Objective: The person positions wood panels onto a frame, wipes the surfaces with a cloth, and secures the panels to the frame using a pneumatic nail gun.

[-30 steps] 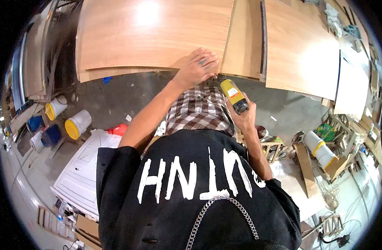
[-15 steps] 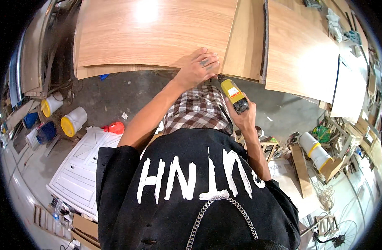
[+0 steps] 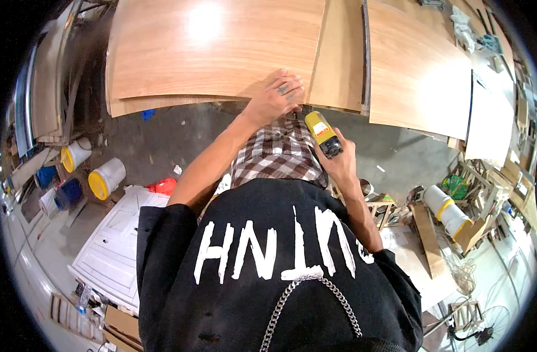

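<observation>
At the left I see a white bucket (image 3: 107, 178) with a yellow rim, on its side and well apart from the work. Next lies the wide wood-grain panel (image 3: 216, 67), on top of another board (image 3: 121, 106) whose near edge peeks out; if nothing pins them, I judge a sideways push could make the upper sheet slide. The left hand (image 3: 277, 97) rests on the panel's near right corner, fingers together; its thumb is hidden, so I can't tell whether this grip pinches or only presses. Just below, the checked garment (image 3: 274, 149) comes close to the tool and could snag on a moving part. The yellow-and-black power tool (image 3: 322, 132) sits just off that corner, nose toward it; I can't make out any bit. With the left fingers so near, a slip or kick could hurt them. The right hand (image 3: 343, 159) has its grip wrapped round the tool; held single-handed, it could tilt and gouge the edge. Farther right lies a second panel (image 3: 412, 73).
</observation>
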`<state>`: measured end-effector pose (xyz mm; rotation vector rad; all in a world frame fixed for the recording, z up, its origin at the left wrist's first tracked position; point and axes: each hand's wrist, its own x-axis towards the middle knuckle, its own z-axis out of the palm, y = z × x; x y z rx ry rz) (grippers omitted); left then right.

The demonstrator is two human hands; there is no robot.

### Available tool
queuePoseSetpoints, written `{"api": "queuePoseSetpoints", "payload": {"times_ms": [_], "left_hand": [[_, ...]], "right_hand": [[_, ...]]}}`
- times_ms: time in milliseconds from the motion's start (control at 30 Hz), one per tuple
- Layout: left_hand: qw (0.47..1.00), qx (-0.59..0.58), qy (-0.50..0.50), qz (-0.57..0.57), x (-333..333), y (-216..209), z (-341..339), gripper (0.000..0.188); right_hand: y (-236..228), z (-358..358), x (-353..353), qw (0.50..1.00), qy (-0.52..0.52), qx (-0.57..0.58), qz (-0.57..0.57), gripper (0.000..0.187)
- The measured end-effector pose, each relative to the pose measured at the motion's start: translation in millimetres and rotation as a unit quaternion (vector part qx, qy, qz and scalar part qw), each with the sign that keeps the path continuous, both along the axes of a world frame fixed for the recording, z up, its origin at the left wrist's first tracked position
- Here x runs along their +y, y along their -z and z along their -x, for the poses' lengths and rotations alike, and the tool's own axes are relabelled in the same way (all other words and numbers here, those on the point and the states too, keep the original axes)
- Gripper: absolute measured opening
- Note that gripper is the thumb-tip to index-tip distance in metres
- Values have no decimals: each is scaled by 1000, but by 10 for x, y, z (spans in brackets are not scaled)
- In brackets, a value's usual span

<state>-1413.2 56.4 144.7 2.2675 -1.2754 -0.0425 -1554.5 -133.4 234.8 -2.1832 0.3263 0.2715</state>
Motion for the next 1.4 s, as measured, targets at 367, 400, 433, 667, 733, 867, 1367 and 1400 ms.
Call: {"api": "queuePoseSetpoints", "payload": {"times_ms": [367,400,433,667,733,867,1367,1400], "left_hand": [[924,174,-317,125,681,-730,513,58],[909,185,-349,133,769,-811,555,56],[884,237,-368,163,842,-803,590,55],[874,282,-330,221,941,-892,222,54],[882,275,-307,227,991,-946,56,55],[817,331,-374,287,1119,-875,-114,55],[842,180,-502,85,-203,-1660,35,58],[861,182,-471,68,-326,-1680,-38,60]], "right_hand": [[-893,-188,-1208,990,134,-37,12,54],[-1004,-334,-1224,989,140,-37,42,62],[-922,-420,-1360,987,118,-49,96,72],[-282,-1170,-1709,928,120,-21,352,69],[-183,-1270,-1682,920,131,-12,370,65],[176,-1331,-1762,941,82,47,325,73],[684,-3893,-5815,852,334,-26,402,92],[882,-3825,-6042,846,287,-92,441,81]]}}
